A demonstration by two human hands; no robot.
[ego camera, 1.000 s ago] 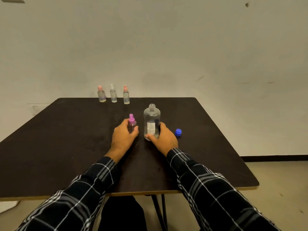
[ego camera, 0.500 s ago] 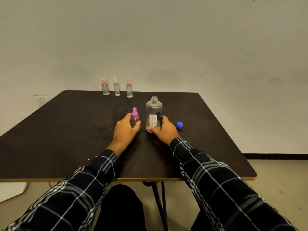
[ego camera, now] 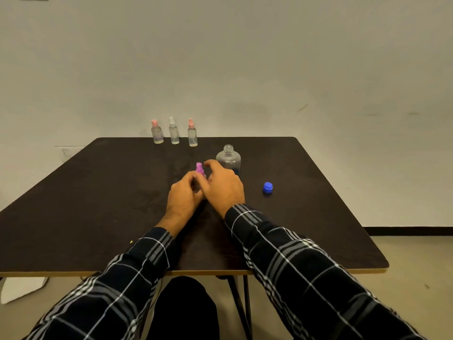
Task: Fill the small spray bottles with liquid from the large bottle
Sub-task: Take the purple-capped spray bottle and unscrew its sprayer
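A small spray bottle with a purple top (ego camera: 199, 168) stands mid-table, and my left hand (ego camera: 183, 197) is wrapped around its body. My right hand (ego camera: 224, 186) hovers just right of that purple top with fingers spread, holding nothing. Behind my right hand stands the large clear bottle (ego camera: 228, 158), uncapped and upright. Its blue cap (ego camera: 267, 187) lies on the table to the right. The lower part of the small bottle is hidden by my hands.
Three small spray bottles stand in a row at the far edge: pink-topped (ego camera: 157, 132), white-topped (ego camera: 173, 131) and another pink-topped (ego camera: 192, 133). The dark table (ego camera: 85, 204) has its front edge near my lap. A wall rises behind it.
My right hand has let go of the large bottle and moved left toward the purple-topped bottle. My left hand keeps its hold on the small bottle.
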